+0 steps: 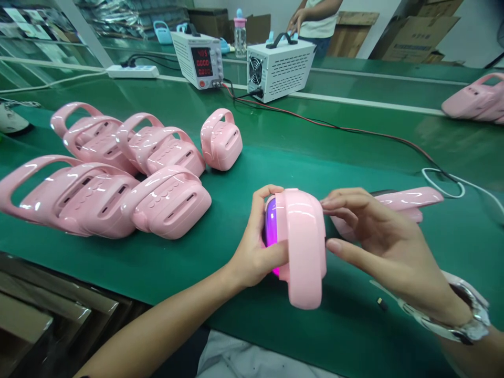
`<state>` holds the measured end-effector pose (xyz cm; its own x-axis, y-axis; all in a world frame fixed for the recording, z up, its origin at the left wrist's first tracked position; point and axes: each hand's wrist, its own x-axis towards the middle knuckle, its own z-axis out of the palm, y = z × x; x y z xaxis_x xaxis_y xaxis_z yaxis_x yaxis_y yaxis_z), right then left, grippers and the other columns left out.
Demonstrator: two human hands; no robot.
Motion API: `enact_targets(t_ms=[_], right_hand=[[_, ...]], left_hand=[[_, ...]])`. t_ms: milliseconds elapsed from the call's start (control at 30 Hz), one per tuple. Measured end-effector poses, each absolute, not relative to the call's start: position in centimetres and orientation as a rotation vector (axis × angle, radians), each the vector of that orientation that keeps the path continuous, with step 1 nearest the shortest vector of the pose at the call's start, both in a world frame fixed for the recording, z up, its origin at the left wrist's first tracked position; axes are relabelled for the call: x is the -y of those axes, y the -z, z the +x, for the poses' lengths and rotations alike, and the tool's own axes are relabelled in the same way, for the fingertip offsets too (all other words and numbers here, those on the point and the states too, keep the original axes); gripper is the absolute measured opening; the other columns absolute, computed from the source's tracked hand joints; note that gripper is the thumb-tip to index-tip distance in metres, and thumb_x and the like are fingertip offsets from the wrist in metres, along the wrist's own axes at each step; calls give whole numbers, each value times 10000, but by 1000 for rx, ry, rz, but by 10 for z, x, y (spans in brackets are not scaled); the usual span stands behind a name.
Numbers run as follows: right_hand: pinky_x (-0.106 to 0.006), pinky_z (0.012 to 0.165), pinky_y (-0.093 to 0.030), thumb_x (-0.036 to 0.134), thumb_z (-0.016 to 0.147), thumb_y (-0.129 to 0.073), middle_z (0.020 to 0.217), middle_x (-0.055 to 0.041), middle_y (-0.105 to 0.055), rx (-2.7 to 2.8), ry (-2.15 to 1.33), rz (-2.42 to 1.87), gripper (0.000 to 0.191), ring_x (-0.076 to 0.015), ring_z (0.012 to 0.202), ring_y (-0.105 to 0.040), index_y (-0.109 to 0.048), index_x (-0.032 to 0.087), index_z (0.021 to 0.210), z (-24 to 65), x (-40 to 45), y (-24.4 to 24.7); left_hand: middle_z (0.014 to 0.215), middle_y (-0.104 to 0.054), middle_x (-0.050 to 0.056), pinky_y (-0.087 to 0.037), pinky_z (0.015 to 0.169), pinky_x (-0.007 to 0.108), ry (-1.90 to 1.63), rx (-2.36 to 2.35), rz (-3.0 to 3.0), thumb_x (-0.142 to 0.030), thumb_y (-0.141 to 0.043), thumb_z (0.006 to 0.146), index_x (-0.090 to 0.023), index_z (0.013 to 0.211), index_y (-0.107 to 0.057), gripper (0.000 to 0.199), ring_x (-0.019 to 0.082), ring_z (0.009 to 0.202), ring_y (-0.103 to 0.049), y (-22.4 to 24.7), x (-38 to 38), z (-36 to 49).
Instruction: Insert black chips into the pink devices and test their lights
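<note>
My left hand (258, 249) grips a glossy pink portable speaker (305, 247) with a broad carry handle, its thumb across the side. Purple light glows from the speaker's left face. At the speaker's right edge is my right hand (378, 236), thumb and fingers apart; whether the fingertips touch the casing I cannot tell. Partly hidden behind that hand, another pink speaker (413, 202) lies on the green table. Below my right hand is a small black plug (381, 303) beside a thin pale cable.
Several matching pink speakers (169, 202) are grouped at left, and more (478, 100) lie far right. A power supply (200, 60) with red digits and another grey unit (279, 68) stand behind. A red-black cable (354, 130) crosses the table. A person (315, 21) stands beyond.
</note>
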<state>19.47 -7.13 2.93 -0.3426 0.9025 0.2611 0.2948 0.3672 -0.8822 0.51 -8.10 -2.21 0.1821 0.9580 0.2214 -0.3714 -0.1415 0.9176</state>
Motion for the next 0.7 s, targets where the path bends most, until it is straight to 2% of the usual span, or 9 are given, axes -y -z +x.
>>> enact_targets(t_ms=[100,167,267,400,567,700], right_hand=[[-274,635,-493,299,824,-698,847,-27,-626,1899,-885,-1116,64,-174,789,-602,-663,245,825,191,75,-35],[-269,599,-462,305,841,-677,770,-19,-622,1917,-922,-1111,123,-154,706,-581,-654,227,749,187,77,-38],[-264,628,-465,292,838,-678,751,-15,-627,1915,-967,-1086,132,-151,711,-578,-649,216,734,181,78,-40],[-246,647,-474,276,876,-612,751,-6,-605,1965,-882,-1152,159,-138,710,-564,-613,216,729,195,80,-42],[-269,569,-494,401,882,-607,736,-27,-628,2194,-989,-1515,258,-155,622,-586,-649,215,708,265,96,-26],[-271,498,-482,448,874,-608,829,-62,-658,1977,-749,-1665,252,-173,637,-608,-705,225,807,300,118,-24]], left_hand=[[1164,-514,41,-467,863,333,-1346,-656,1104,-354,-738,692,-265,1172,-400,593,214,977,-550,20,80,4],[1075,-521,28,-471,778,313,-1374,-689,1133,-357,-749,675,-269,1164,-394,611,183,860,-552,17,80,2],[974,-500,3,-453,691,284,-1460,-776,1308,-337,-759,648,-278,1164,-395,634,148,751,-515,14,81,1],[1006,-490,-1,-460,702,275,-1518,-861,1398,-338,-777,610,-293,1185,-429,673,150,776,-511,15,82,-1],[1003,-548,8,-473,688,248,-1352,-869,1167,-352,-763,662,-268,1187,-473,605,152,804,-537,14,79,-3],[872,-574,-22,-444,547,177,-1152,-878,990,-334,-801,654,-265,1155,-479,600,116,706,-546,-9,72,8]])
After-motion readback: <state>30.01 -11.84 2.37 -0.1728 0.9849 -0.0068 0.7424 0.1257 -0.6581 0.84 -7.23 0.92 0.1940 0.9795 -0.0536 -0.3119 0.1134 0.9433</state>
